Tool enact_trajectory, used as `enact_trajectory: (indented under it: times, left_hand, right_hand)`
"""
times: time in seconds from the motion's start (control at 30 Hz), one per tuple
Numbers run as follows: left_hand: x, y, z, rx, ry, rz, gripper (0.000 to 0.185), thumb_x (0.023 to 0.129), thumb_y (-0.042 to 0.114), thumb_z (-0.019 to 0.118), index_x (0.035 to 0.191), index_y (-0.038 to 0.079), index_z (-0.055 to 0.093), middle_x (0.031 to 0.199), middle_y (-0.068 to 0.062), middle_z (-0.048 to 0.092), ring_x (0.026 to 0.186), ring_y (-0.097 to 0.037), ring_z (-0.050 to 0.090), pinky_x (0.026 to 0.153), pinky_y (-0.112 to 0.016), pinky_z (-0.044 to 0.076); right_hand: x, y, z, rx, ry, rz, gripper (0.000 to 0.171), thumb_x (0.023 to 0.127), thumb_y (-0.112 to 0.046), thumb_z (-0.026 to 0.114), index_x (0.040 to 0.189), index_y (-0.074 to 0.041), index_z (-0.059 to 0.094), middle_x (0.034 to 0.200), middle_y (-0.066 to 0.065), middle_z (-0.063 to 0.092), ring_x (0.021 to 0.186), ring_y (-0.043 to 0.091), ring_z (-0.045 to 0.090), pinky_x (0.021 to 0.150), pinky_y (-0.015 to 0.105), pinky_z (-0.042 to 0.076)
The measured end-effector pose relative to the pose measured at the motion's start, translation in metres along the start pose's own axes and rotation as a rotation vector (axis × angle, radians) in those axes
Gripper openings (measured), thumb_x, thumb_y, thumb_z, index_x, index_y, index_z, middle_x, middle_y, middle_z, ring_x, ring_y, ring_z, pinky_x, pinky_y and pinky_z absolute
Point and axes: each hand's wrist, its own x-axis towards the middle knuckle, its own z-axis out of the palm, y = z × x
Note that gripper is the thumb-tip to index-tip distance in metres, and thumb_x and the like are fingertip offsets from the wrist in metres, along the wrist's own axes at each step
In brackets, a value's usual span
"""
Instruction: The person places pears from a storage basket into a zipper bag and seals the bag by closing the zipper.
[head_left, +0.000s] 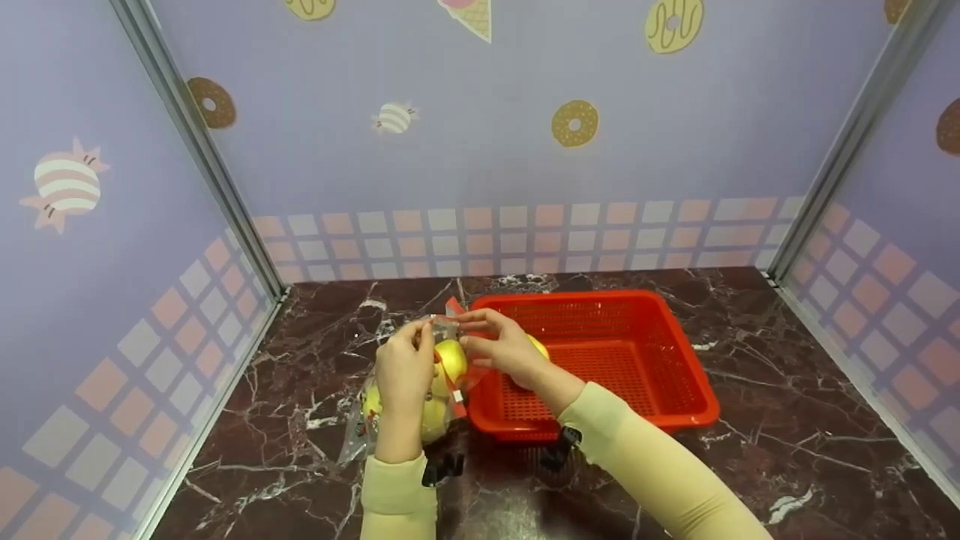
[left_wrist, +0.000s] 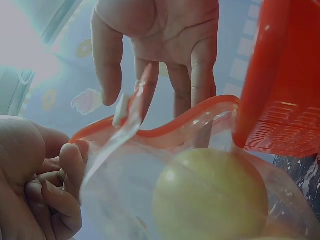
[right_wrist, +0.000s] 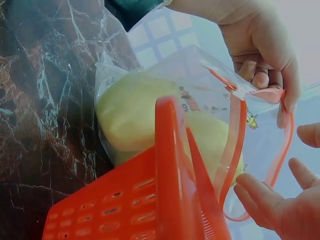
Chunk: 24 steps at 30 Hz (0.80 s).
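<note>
A clear zip bag (right_wrist: 235, 140) with red edging and a white slider (left_wrist: 121, 111) stands with its mouth open, several smooth yellow-green fruits (head_left: 451, 358) inside it. My left hand (head_left: 403, 367) pinches the bag's rim at one side between thumb and curled fingers. On the opposite side is my right hand (head_left: 506, 349), fingers spread and fairly straight at the mouth of the bag; in the right wrist view its fingertips are at the red edge. Another yellow fruit (head_left: 538, 346) shows partly inside the red basket (head_left: 681, 337), behind the right hand.
The basket stands just right of the bag, its left wall against or very near it. Both sit on a dark marbled tabletop (head_left: 285, 442). Patterned panels (head_left: 480, 165) enclose the back and both sides.
</note>
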Motion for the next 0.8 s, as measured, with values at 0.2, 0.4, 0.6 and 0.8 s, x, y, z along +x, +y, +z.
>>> enact_trajectory:
  times: [0.2, 0.4, 0.6, 0.8]
  left_hand:
    - [0.001, 0.0, -0.001, 0.026, -0.026, -0.033, 0.023, 0.101, 0.022, 0.062, 0.11, 0.008, 0.078, 0.068, -0.006, 0.071, 0.045, -0.012, 0.06, 0.052, -0.033, 0.048]
    - [0.0, 0.001, -0.001, 0.034, -0.017, -0.018, 0.023, 0.101, 0.022, 0.062, 0.109, 0.008, 0.079, 0.065, -0.005, 0.07, 0.045, -0.014, 0.061, 0.055, -0.037, 0.05]
    - [0.0, 0.001, -0.002, 0.027, -0.018, -0.024, 0.023, 0.101, 0.022, 0.062, 0.108, 0.008, 0.079, 0.065, -0.005, 0.07, 0.045, -0.013, 0.06, 0.055, -0.036, 0.049]
    - [0.0, 0.002, -0.002, 0.033, -0.009, -0.018, 0.023, 0.101, 0.023, 0.062, 0.109, 0.008, 0.079, 0.064, -0.005, 0.069, 0.047, -0.015, 0.06, 0.056, -0.038, 0.049]
  right_hand:
    - [0.001, 0.001, -0.003, -0.015, 0.005, 0.001, 0.039, 0.101, -0.013, 0.064, 0.139, -0.006, 0.057, 0.148, 0.024, 0.054, 0.121, 0.038, 0.066, 0.093, 0.048, 0.059]
    - [0.001, -0.002, -0.006, -0.001, 0.011, -0.003, 0.038, 0.101, -0.014, 0.064, 0.138, -0.007, 0.057, 0.147, 0.021, 0.054, 0.13, 0.041, 0.06, 0.097, 0.053, 0.056]
    - [0.001, -0.004, -0.009, -0.019, 0.008, -0.002, 0.037, 0.102, -0.012, 0.062, 0.139, -0.007, 0.056, 0.147, 0.019, 0.054, 0.133, 0.042, 0.057, 0.097, 0.054, 0.056]
    - [0.001, -0.009, -0.014, -0.03, 0.02, 0.028, 0.041, 0.102, -0.013, 0.063, 0.142, -0.008, 0.054, 0.148, 0.017, 0.055, 0.132, 0.037, 0.059, 0.102, 0.056, 0.053]
